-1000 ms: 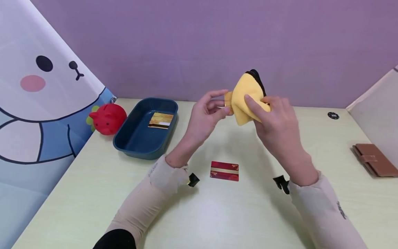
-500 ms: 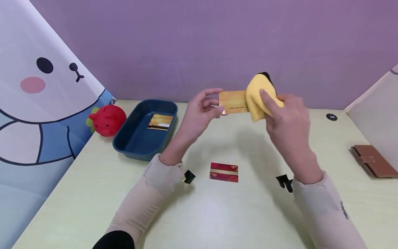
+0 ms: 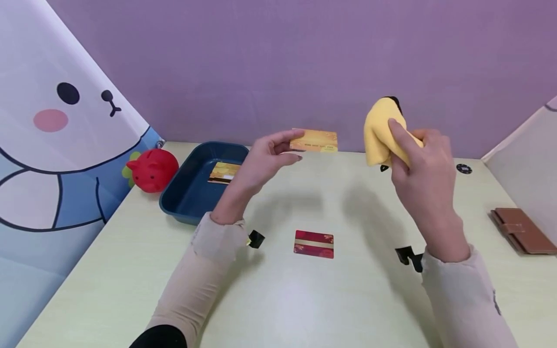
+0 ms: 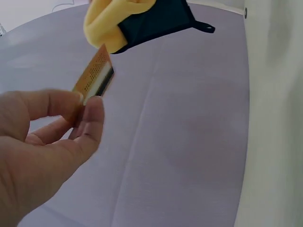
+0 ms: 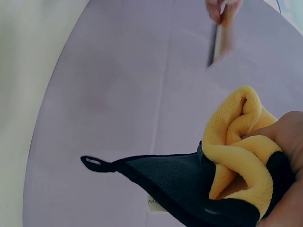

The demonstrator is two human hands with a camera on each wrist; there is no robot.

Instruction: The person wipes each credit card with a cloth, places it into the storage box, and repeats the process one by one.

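Note:
My left hand (image 3: 265, 162) pinches a gold bank card (image 3: 315, 140) by its left end, up off the table. In the left wrist view the thumb and fingers press on the card (image 4: 97, 78), whose dark stripe shows. On the right, my right hand (image 3: 428, 179) grips a bunched cloth (image 3: 385, 130), yellow on one face and dark on the other. The right wrist view shows the cloth's dark corner with a hanging loop (image 5: 97, 163). Card and cloth are apart. Flat on the table between the forearms lies a red card (image 3: 313, 244).
A blue tray (image 3: 180, 210) at the left holds another gold card (image 3: 223, 172). Beside it sits a red piggy bank (image 3: 152, 170). At the right are a brown wallet (image 3: 524, 231) and a black round chip (image 3: 464, 168). A purple backdrop (image 3: 261, 63) stands behind the table.
The cloth was around most of the gold card. It has slid off to the right with my right hand, uncovering the card, while my left hand has moved slightly left with it.

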